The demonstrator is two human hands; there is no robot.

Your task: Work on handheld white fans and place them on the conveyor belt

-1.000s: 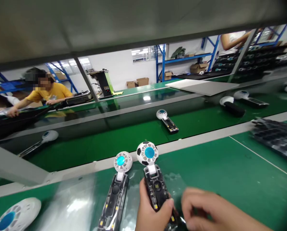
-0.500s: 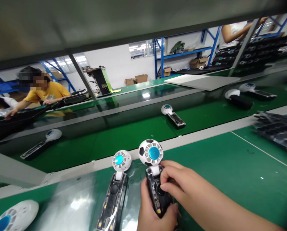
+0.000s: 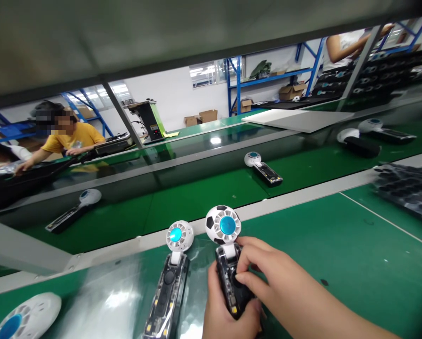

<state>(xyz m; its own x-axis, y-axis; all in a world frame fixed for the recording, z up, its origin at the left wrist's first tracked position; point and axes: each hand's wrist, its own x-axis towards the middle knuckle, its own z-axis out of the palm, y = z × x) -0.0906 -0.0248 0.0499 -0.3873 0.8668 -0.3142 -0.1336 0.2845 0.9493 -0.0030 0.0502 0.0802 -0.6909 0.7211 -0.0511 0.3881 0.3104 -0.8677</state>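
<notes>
My left hand (image 3: 228, 315) is wrapped around the black handle of a handheld fan (image 3: 228, 227), which stands tilted up with its head away from me. This fan has a white head with black football patches and a blue centre. On the handle's front, the thumb and index finger of my right hand (image 3: 258, 268) pinch at a round black button (image 3: 238, 278); the thumb partly covers it. Just left lies a second handheld fan (image 3: 168, 282) with a plain white head, its handle showing a black button and small yellow lights. Part of another white fan head (image 3: 30, 315) shows at the lower left.
Several fans lie on the green conveyor belt (image 3: 197, 188) beyond the metal rail (image 3: 288, 201), one fan (image 3: 267, 173) nearly straight ahead. A sheet of dark round pads (image 3: 409, 188) lies at right. A grey post (image 3: 23, 245) stands left. Co-workers are across the line.
Fans on the belt have shifted slightly to the right. My hands keep nearly the same pose on the fan. A small dark spot now shows on the table beside my right forearm.
</notes>
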